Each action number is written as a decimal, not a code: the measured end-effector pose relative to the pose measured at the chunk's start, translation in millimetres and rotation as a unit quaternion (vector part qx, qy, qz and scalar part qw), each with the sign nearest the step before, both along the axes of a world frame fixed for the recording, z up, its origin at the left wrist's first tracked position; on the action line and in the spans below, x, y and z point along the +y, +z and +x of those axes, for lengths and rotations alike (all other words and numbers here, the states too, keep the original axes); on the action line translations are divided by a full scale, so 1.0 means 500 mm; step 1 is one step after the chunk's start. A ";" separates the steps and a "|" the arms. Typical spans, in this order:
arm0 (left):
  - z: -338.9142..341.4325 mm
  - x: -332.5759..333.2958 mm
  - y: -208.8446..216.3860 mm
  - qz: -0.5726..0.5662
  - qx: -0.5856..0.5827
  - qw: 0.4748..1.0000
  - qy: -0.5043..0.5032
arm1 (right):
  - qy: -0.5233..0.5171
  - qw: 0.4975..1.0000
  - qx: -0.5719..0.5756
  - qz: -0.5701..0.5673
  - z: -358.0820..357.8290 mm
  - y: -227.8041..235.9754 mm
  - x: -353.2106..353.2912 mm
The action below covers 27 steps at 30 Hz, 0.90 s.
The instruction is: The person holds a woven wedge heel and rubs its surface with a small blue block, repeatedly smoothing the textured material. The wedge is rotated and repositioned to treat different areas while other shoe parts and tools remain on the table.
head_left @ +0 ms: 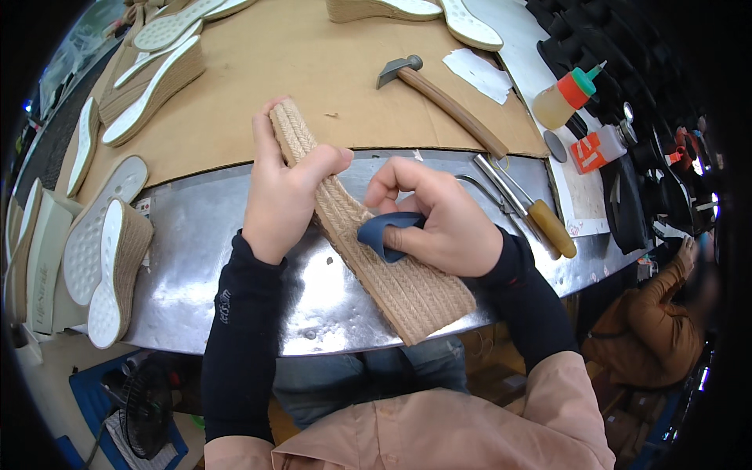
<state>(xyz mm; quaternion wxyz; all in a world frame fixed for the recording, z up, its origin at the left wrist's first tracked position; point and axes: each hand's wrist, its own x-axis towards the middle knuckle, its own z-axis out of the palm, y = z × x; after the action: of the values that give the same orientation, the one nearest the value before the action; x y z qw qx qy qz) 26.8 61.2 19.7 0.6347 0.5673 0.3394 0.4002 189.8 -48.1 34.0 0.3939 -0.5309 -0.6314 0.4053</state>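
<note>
A wedge shoe sole [376, 258] wrapped in braided tan rope is tilted over the metal bench, its thick heel end toward me. My left hand [291, 184] grips its thin end, thumb on the near side and fingers behind. Against the braided side, my right hand [439, 211] pinches a folded piece of dark blue material [389, 233], which looks like cloth; the thumb is pushed into its fold. Part of the sole's middle is hidden behind this hand and the blue piece.
A hammer [442, 106] lies on the cardboard sheet [274, 55]. Right of my hands is a wooden-handled tool [548, 223] beside a glue bottle [564, 98]. Several wedge soles [121, 266] stand at the left. A co-worker [654, 333] is at the far right.
</note>
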 end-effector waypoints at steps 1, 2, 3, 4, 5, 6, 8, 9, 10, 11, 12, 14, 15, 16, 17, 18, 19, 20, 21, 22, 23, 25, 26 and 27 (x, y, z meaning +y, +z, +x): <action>0.000 0.000 -0.001 -0.006 -0.007 1.000 0.000 | 0.019 0.999 0.037 0.004 0.001 0.000 0.001; 0.001 0.001 -0.002 -0.003 -0.006 1.000 -0.002 | -0.009 0.998 0.055 -0.035 0.003 0.000 0.001; 0.000 0.001 -0.002 0.001 -0.006 1.000 -0.003 | -0.008 0.997 0.056 -0.047 0.004 0.000 0.000; -0.001 0.001 -0.002 0.005 -0.004 1.000 -0.003 | -0.030 0.995 0.036 -0.089 0.006 0.001 -0.001; -0.001 0.002 -0.001 0.010 -0.001 1.000 -0.001 | -0.005 0.997 0.043 -0.062 0.007 0.001 -0.002; -0.001 0.002 -0.001 0.013 0.003 1.000 -0.001 | -0.005 0.997 0.029 -0.067 0.007 0.002 -0.001; 0.000 0.001 0.000 0.008 0.002 1.000 -0.003 | -0.016 0.999 -0.018 0.024 0.006 0.003 -0.001; 0.000 0.001 0.000 0.000 -0.005 1.000 -0.003 | -0.033 0.999 -0.012 0.008 0.007 0.007 -0.002; 0.000 0.000 0.000 -0.007 -0.012 1.000 -0.003 | -0.036 0.999 -0.009 0.001 0.005 0.007 -0.001; -0.001 0.000 0.000 -0.007 -0.013 1.000 -0.005 | -0.003 0.999 -0.027 0.018 0.008 0.011 -0.002; -0.002 -0.002 0.000 -0.007 -0.012 1.000 -0.006 | -0.006 0.999 -0.006 -0.039 0.009 0.011 -0.002; -0.004 -0.001 0.001 0.000 -0.005 1.000 -0.004 | 0.034 0.994 0.033 -0.095 0.013 0.011 -0.003; -0.003 -0.001 0.000 0.006 0.002 1.000 -0.003 | 0.022 0.990 0.011 -0.138 0.014 0.009 -0.002; -0.002 -0.001 0.000 0.011 0.011 1.000 -0.003 | 0.024 0.995 0.042 -0.090 0.016 0.004 -0.001; -0.001 -0.001 -0.001 0.007 -0.001 1.000 -0.002 | 0.004 0.997 0.042 -0.064 0.016 -0.003 0.002; 0.000 0.000 -0.001 0.002 -0.012 1.000 -0.002 | 0.009 0.999 0.036 -0.020 0.014 -0.011 0.005; 0.001 0.000 0.000 -0.011 -0.020 1.000 -0.001 | -0.023 0.999 0.001 -0.026 0.015 -0.018 0.008; 0.001 -0.001 0.000 -0.007 -0.024 1.000 -0.004 | -0.027 0.999 -0.043 -0.013 0.018 -0.024 0.012; 0.000 -0.002 0.001 -0.009 -0.024 1.000 -0.005 | -0.020 0.996 -0.082 0.021 0.021 -0.028 0.014; -0.002 -0.002 0.002 -0.014 -0.028 0.999 -0.010 | 0.009 0.993 -0.114 0.000 0.025 -0.029 0.016; -0.004 0.000 0.004 0.003 -0.019 1.000 -0.004 | -0.023 0.996 -0.091 -0.007 0.032 -0.026 0.014; -0.009 0.003 0.008 0.027 -0.012 1.000 0.006 | -0.107 0.989 -0.070 -0.069 0.042 -0.012 0.007; -0.009 0.003 0.009 0.036 -0.011 0.999 0.009 | -0.119 0.991 0.000 -0.059 0.043 -0.005 0.004; -0.010 0.004 0.010 0.043 -0.015 0.999 0.016 | -0.090 0.992 0.049 -0.069 0.041 0.003 0.000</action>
<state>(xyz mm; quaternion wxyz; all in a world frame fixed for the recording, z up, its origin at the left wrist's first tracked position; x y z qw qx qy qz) 21.9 63.1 24.9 0.6082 0.5827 0.3215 0.4326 210.4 -48.2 35.4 0.4214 -0.5911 -0.5317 0.4363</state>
